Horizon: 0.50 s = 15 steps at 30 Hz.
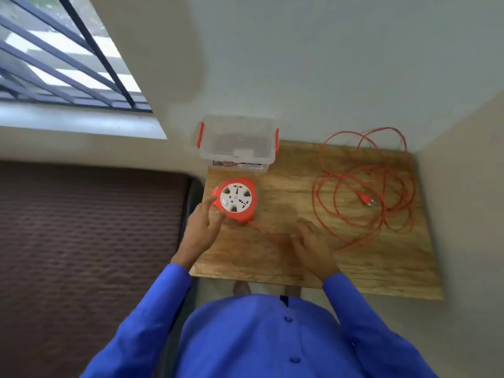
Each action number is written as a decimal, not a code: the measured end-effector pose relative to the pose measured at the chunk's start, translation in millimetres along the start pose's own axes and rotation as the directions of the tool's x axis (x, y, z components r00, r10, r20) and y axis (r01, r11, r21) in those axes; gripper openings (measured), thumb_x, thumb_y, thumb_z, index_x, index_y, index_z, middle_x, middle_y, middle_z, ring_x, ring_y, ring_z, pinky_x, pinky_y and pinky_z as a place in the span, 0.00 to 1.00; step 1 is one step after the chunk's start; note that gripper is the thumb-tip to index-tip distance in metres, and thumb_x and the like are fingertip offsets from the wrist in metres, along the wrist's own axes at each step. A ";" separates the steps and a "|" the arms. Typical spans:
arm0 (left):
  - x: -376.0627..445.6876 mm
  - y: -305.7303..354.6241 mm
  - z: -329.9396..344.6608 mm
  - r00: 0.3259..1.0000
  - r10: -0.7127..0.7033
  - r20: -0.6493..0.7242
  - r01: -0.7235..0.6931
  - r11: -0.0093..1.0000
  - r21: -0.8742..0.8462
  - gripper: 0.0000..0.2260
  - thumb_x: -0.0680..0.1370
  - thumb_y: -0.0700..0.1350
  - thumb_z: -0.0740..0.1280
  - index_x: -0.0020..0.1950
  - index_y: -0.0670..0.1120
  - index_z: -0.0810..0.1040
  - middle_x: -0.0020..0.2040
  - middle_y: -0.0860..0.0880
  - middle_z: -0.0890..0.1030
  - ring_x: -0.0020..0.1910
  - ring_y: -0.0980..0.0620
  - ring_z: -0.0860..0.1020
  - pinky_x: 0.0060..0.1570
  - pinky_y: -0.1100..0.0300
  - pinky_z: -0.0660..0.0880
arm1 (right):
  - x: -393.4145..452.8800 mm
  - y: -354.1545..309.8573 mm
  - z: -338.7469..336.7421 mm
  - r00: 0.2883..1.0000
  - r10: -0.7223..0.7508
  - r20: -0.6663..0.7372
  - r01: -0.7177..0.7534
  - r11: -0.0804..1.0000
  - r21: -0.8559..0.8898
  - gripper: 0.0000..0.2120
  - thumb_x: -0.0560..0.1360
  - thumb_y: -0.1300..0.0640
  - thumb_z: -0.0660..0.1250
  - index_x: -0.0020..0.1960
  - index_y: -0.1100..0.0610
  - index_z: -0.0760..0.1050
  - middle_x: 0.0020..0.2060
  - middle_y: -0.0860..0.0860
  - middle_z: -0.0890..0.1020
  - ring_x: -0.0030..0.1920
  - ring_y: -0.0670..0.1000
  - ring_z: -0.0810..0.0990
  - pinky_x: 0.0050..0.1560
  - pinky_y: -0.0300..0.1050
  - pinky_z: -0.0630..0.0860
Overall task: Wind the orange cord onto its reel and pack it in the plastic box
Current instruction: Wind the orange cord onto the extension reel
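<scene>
An orange reel (236, 200) with a white socket face lies flat on the left part of the wooden table (286, 257). My left hand (206, 223) touches the reel's left rim with its fingers spread. The orange cord (365, 186) leaves the reel's lower edge, passes under my right hand (311, 245), and lies in loose loops on the right of the table, with its plug (364, 199) inside the loops. My right hand rests flat on the cord, fingers apart. A clear plastic box (238, 143) with orange side clips and its lid on stands behind the reel.
The table stands in a corner with walls (327, 64) behind it and to its right. A dark brown ribbed surface (90, 236) adjoins the table's left edge. A barred window (54, 64) is at the upper left. Bare feet show under the near edge.
</scene>
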<state>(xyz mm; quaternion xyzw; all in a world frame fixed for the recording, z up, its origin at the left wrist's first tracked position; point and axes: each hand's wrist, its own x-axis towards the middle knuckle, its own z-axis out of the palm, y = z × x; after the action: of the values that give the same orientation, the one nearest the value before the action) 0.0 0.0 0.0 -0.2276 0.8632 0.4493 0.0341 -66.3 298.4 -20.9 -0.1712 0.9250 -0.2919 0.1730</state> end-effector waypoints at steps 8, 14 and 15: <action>17.4 -28.9 -12.6 0.888 -0.448 0.104 0.430 0.731 -0.530 0.19 0.91 0.52 0.60 0.79 0.47 0.77 0.69 0.49 0.82 0.70 0.46 0.80 0.68 0.49 0.78 | 76.9 -41.1 -0.7 0.966 0.237 0.100 -0.256 0.915 0.311 0.16 0.86 0.62 0.63 0.73 0.61 0.79 0.68 0.56 0.83 0.68 0.55 0.81 0.64 0.35 0.74; 38.1 -33.0 3.3 0.844 -0.464 0.269 0.532 0.666 -0.523 0.13 0.90 0.56 0.59 0.69 0.53 0.76 0.70 0.47 0.80 0.61 0.49 0.81 0.55 0.52 0.79 | 141.2 -76.0 27.0 0.876 0.383 0.293 -0.481 0.744 0.464 0.19 0.84 0.54 0.69 0.73 0.58 0.76 0.70 0.57 0.81 0.69 0.60 0.80 0.70 0.59 0.79; 42.1 -33.4 7.5 0.844 -0.465 0.266 0.530 0.649 -0.546 0.14 0.90 0.56 0.60 0.70 0.51 0.75 0.69 0.46 0.81 0.61 0.49 0.82 0.55 0.52 0.79 | 148.1 -80.2 32.6 0.871 0.391 0.296 -0.490 0.721 0.489 0.19 0.84 0.55 0.70 0.72 0.59 0.77 0.68 0.58 0.82 0.68 0.60 0.81 0.68 0.59 0.79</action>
<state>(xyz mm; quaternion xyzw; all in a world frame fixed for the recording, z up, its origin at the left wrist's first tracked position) -24.6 -25.8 -40.9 -0.4311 0.5764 0.6827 0.1259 -165.9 159.1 -30.6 0.0870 0.7966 -0.4791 0.3582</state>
